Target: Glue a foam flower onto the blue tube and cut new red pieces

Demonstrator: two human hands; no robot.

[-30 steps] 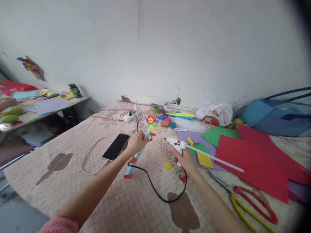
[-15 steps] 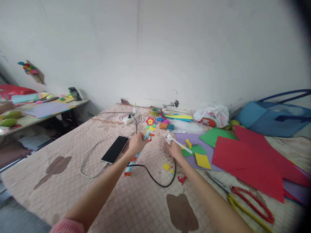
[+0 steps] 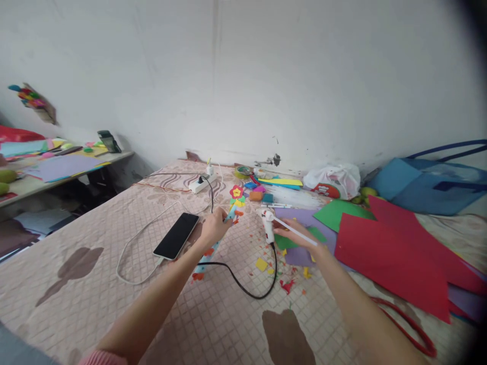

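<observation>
the right hand [image 3: 294,234] has loosened from the glue gun [image 3: 267,228], now just beside its part-open fingers; whether they touch, i cannot tell. only the left hand [image 3: 215,226] grips something: the blue strip [image 3: 232,213], flower [image 3: 236,192] beyond its fingers.

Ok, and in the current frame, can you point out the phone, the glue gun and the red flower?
Phone [image 3: 176,236]: head view, middle of the dark screen.
Glue gun [image 3: 268,232]: head view, on the white handle.
Red flower [image 3: 236,192]: head view, on its yellow centre.
</observation>
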